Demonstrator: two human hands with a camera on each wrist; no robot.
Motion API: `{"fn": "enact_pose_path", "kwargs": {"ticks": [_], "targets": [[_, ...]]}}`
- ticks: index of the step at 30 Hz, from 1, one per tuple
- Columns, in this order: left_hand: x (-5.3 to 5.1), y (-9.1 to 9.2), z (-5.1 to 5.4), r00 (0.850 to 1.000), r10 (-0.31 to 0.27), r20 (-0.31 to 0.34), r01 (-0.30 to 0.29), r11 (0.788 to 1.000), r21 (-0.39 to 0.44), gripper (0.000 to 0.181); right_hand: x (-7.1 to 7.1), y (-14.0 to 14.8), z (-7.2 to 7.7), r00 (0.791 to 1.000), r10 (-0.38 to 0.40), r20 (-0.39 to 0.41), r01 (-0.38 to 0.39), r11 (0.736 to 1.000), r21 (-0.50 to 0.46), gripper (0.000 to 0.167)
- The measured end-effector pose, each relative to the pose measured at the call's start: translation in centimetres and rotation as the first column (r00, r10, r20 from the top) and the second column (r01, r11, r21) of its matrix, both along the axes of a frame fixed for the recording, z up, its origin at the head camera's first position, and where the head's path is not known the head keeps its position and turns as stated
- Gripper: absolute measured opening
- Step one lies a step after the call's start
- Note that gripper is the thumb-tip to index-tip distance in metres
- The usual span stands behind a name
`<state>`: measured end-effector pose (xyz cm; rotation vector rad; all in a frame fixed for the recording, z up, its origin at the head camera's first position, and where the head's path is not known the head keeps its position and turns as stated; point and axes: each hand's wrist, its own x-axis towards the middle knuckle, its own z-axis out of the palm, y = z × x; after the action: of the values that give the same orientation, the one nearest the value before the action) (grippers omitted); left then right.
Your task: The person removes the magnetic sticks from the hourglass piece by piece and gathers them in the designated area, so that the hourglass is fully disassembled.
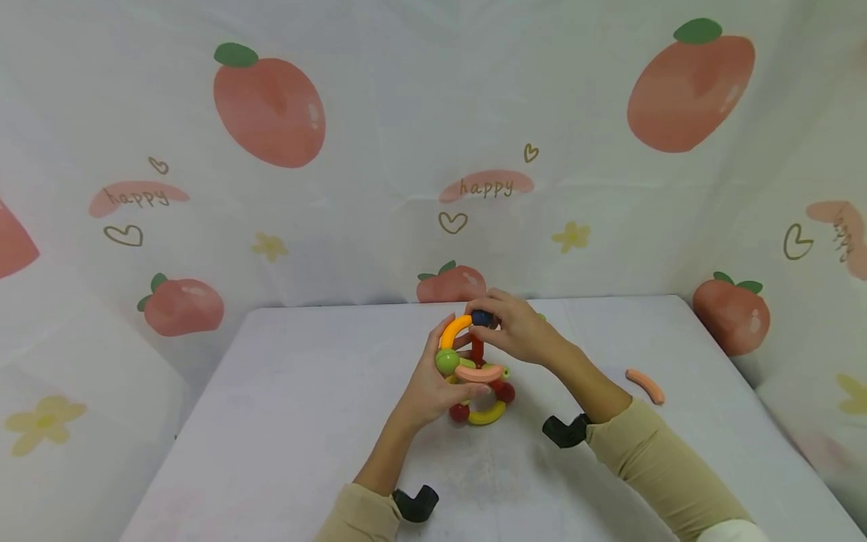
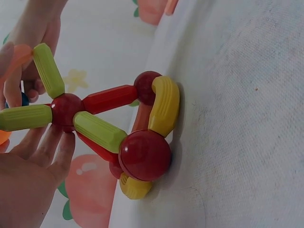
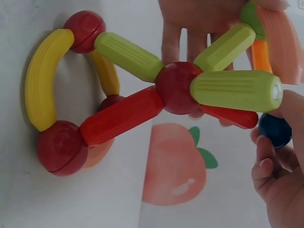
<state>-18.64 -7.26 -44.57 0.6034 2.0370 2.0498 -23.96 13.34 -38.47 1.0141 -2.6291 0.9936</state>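
Reaching forward, the left hand (image 1: 427, 385) holds the toy (image 3: 179, 88) standing on the bench (image 1: 305, 421), fingers spread behind it; the right hand (image 1: 520, 327), bent inward, pinches one blue ball (image 1: 482, 318) at its top. The toy shows four red balls (image 3: 62, 148), one green ball (image 1: 447, 361), two yellow rods (image 3: 42, 78).

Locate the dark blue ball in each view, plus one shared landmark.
Head: dark blue ball slightly right of and below centre.
Left wrist: near the left edge, just above mid-height, partly hidden.
Right wrist: far right, just below mid-height.
Shared landmark: right hand, fingers at the ball.
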Motion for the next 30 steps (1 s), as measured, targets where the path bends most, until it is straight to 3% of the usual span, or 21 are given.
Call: {"fn": "enact_pose_path", "kwargs": {"ticks": [8, 13, 17, 22, 26, 30], "targets": [[0.1, -0.2, -0.2, 1.0, 0.014, 0.014, -0.014, 1.0, -0.025, 0.106, 0.0, 0.1, 0.2, 0.999, -0.045, -0.024, 0.045, 0.999, -0.008, 0.013], [0.1, -0.2, -0.2, 1.0, 0.011, 0.0, -0.011, 1.0, -0.011, 0.106, -0.4, 1.0, 0.7, 0.994, -0.111, -0.011, 0.11, 0.991, -0.081, 0.027], [0.1, -0.1, 0.0, 1.0, 0.019, -0.001, -0.019, 1.0, -0.016, 0.105, -1.4, 2.9, 0.4, 0.977, -0.205, 0.06, 0.211, 0.969, -0.127, 0.032], [0.2, -0.1, 0.3, 0.998, 0.051, 0.025, -0.049, 0.997, -0.065, 0.107, -3.1, 6.1, -2.3, 0.92, -0.329, 0.214, 0.359, 0.926, -0.121, 0.043], [0.3, -0.2, 0.5, 0.996, 0.078, 0.034, -0.073, 0.989, -0.131, 0.108, -3.8, 8.7, -5.0, 0.845, -0.441, 0.302, 0.485, 0.871, -0.084, 0.05], [0.4, -0.4, 0.6, 0.993, 0.12, 0.004, -0.116, 0.967, -0.227, 0.108, -4.0, 10.5, -7.0, 0.77, -0.521, 0.368, 0.572, 0.819, -0.038, 0.05]]}}
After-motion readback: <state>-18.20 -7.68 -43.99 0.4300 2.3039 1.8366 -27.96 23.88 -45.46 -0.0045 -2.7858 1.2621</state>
